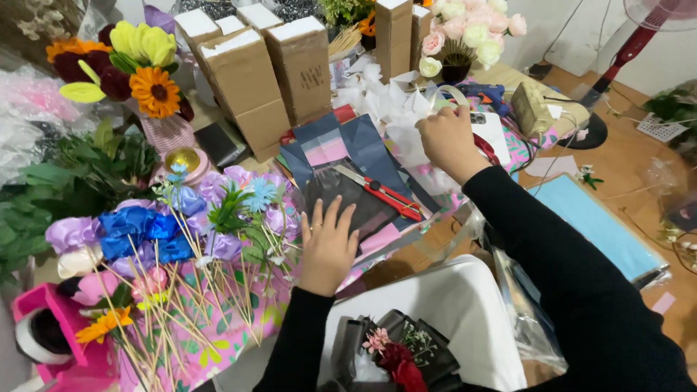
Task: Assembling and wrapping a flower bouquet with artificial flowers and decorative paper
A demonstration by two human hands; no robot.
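My left hand (328, 243) lies flat, fingers spread, on a stack of dark blue, grey and pink wrapping sheets (348, 156). A red-handled cutter knife (385, 192) rests on those sheets just right of it. Farther back, my right hand (449, 138) is closed over white tissue paper (392, 109) beside a clear tape roll (454, 94); whether it grips the paper or the tape I cannot tell. Near my lap sits a small bouquet (396, 356) in black and white wrap with red and pink flowers.
Purple and blue ribbon flowers on wooden sticks (167, 239) lie at the left on patterned pink paper. Cardboard boxes (268, 69) stand at the back. Artificial flowers (138, 62), green foliage (65, 181), a pink tape dispenser (47, 327) and a light blue sheet (595, 225) surround the space.
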